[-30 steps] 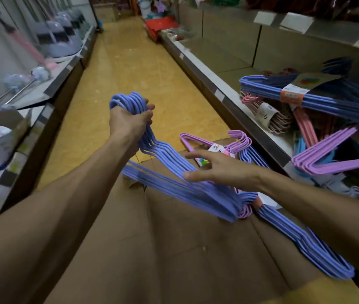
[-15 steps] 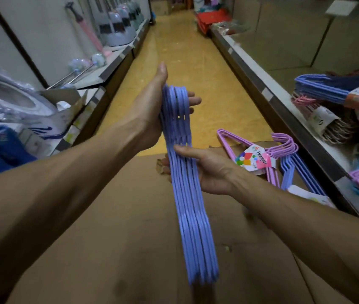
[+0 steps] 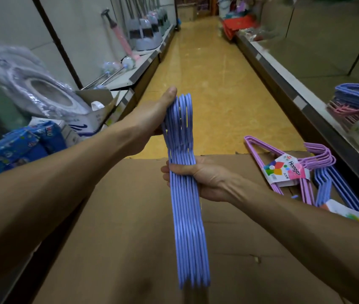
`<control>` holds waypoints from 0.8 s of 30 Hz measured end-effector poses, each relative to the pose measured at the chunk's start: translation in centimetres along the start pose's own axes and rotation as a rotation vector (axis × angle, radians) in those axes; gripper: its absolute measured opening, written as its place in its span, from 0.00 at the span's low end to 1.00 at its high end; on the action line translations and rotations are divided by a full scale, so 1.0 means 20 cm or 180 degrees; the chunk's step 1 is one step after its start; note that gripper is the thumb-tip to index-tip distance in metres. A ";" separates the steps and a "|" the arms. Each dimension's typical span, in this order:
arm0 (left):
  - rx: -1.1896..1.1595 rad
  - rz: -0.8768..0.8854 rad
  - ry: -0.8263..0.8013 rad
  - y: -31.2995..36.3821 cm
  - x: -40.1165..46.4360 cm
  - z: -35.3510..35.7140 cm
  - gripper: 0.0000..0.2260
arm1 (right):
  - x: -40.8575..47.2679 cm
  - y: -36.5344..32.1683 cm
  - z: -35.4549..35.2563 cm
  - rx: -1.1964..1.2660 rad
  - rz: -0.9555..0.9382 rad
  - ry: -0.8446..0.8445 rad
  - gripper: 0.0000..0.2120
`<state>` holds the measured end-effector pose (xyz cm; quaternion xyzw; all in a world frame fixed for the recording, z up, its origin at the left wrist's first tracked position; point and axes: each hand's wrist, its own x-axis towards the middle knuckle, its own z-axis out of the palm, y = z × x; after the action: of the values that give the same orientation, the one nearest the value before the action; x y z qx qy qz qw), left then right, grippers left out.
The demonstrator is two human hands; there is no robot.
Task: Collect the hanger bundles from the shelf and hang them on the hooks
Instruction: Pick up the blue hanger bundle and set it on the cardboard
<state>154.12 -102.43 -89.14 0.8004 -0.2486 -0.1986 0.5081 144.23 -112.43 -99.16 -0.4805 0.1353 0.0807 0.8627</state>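
A bundle of blue hangers [image 3: 188,227] stands edge-on in front of me above a flattened cardboard sheet [image 3: 112,249]. My left hand [image 3: 152,119] grips its upper hook end, thumb up. My right hand [image 3: 198,178] wraps round the middle of the same bundle from the right. A purple hanger bundle [image 3: 284,163] with a "Hanger" label lies on the cardboard at right, and another blue bundle [image 3: 330,189] lies beside it. More blue hangers [image 3: 358,97] and pink hangers [image 3: 347,113] lie on the right shelf [image 3: 301,104].
A yellow aisle floor [image 3: 209,80] runs ahead between two shelf rows. On the left shelf sit a plastic-wrapped item [image 3: 36,88], blue packs [image 3: 18,145], a small open box [image 3: 99,110] and mops [image 3: 143,34]. No hooks are in view.
One second ago the bundle lay fanned out in my left hand and my right hand was open. It now stands edge-on with my right hand gripping its middle. My view swung left.
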 end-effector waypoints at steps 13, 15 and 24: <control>0.1389 0.0477 0.0587 -0.36 -0.07 -0.63 0.14 | 0.48 0.42 0.50 -0.0293 0.0146 0.0509 0.09; 0.1621 0.0472 0.0478 -0.43 -0.07 -0.69 0.15 | 0.57 0.51 0.59 -0.0278 0.0156 0.0584 0.09; 0.2090 0.0266 0.0371 -0.78 -0.05 -0.96 0.17 | 0.90 0.86 0.84 -0.0377 0.0173 0.0737 0.06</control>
<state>167.36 -82.44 -95.52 0.9205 -0.3024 -0.0408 0.2442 159.38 -88.92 -110.17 -0.5329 0.2419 0.0559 0.8089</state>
